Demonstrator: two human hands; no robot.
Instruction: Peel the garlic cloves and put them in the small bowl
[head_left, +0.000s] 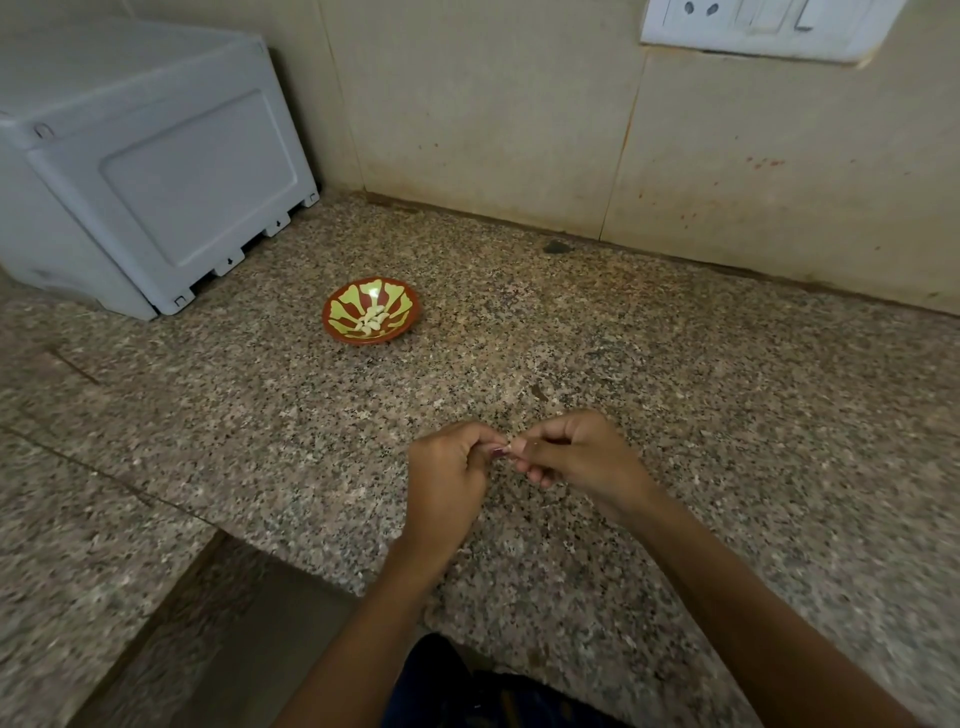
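Near the front edge of the speckled brown granite counter (675, 364), well short of the small round red-brown bowl with yellow-green leaf pattern (371, 312), both hands met above the stone. The left hand (449, 478) had its fingers curled in, pinching one end of a tiny pale garlic clove with pinkish skin (505, 451); the right hand (576, 457) was likewise curled, its fingertips nipping the other end. The clove was mostly hidden between the fingers, so how much skin remained on it could not be told.

Such a clove would likely be light, firm and a little slippery once bare, its papery skin brittle; the tip seemed the best place to catch and tear.

Beyond the hands, the bowl held a small heap of peeled whitish cloves (372, 318) at its centre. Left of the bowl stood a white plastic appliance box (156, 171) against the beige tiled wall (493, 119).
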